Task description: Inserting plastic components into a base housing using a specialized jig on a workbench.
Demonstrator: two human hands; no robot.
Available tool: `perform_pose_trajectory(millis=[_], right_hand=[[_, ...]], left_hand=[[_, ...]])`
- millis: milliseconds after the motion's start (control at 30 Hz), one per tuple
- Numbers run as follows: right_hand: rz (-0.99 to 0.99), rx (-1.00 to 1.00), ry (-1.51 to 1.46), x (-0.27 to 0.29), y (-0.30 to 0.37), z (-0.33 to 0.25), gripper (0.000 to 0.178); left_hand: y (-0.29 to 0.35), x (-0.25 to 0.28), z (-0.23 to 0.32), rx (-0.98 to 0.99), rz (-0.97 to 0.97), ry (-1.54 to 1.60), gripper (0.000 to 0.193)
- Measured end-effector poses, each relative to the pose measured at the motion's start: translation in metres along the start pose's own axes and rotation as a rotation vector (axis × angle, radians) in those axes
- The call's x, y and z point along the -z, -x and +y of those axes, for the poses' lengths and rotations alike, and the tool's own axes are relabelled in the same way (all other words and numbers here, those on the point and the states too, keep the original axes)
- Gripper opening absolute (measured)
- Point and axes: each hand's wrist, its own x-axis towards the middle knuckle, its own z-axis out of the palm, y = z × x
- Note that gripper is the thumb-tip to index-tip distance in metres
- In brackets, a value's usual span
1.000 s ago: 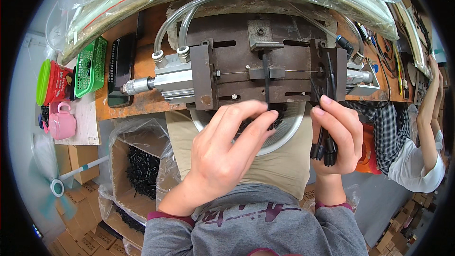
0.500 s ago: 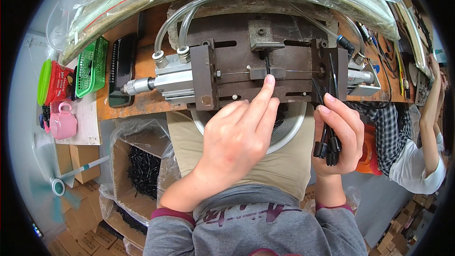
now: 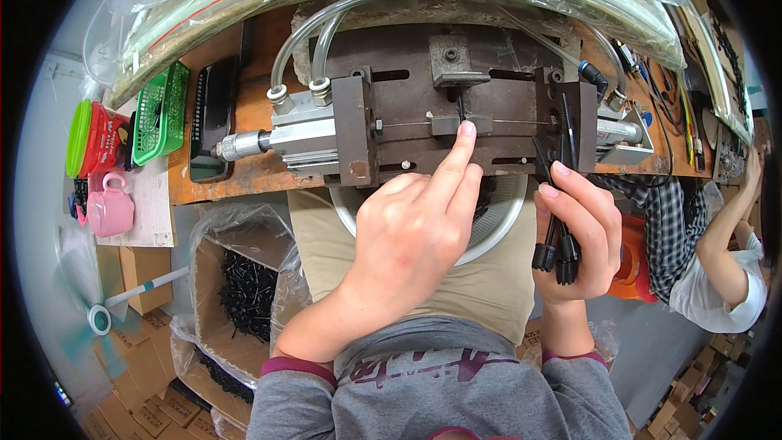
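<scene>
Got brown metal fixture [image 3: 399,50] lying left-right across bench [image 3: 236,189]. Left hand [image 3: 415,232]: half unfolded, index stretched forward. Right hand [image 3: 593,224]: fingers closed round bundle of black rods [image 3: 568,251], just off fixture's near edge, thin ends pointing away from body, thick heads toward lap, slightly fanned. Single black rod [image 3: 462,107]: under left index fingertip, crossing grey block [image 3: 442,125] mid-fixture, long axis fore-aft.
</scene>
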Motion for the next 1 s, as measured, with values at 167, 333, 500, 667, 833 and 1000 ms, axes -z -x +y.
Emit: perform_pose_trajectory(millis=[167,333,500,667,833,1000], right_hand=[[0.010,0.010,0.007,-0.0011,-0.0004,-0.0003,0.031],[0.002,-0.016,0.042,-0.0009,0.0020,-0.0028,0.030],[-0.007,-0.032,0.068,0.0002,0.0033,-0.0052,0.033],[-0.017,-0.027,0.077,0.0017,0.0047,-0.0057,0.036],[-0.027,-0.019,0.063,0.0012,0.0060,-0.0059,0.038],[-0.024,-0.018,0.054,0.0001,0.0064,-0.0072,0.037]], left_hand=[[0.0010,-0.0004,-0.0007,0.006,-0.005,0.003,0.028],[0.0013,-0.0005,-0.0010,0.011,-0.002,0.020,0.028],[0.0016,-0.0004,-0.0026,0.014,-0.004,0.027,0.028],[0.0014,0.0007,-0.0023,0.019,-0.007,0.030,0.027],[0.0011,0.0003,-0.0024,0.020,0.000,0.034,0.026],[0.0013,0.0015,-0.0026,0.021,-0.001,0.040,0.026]])
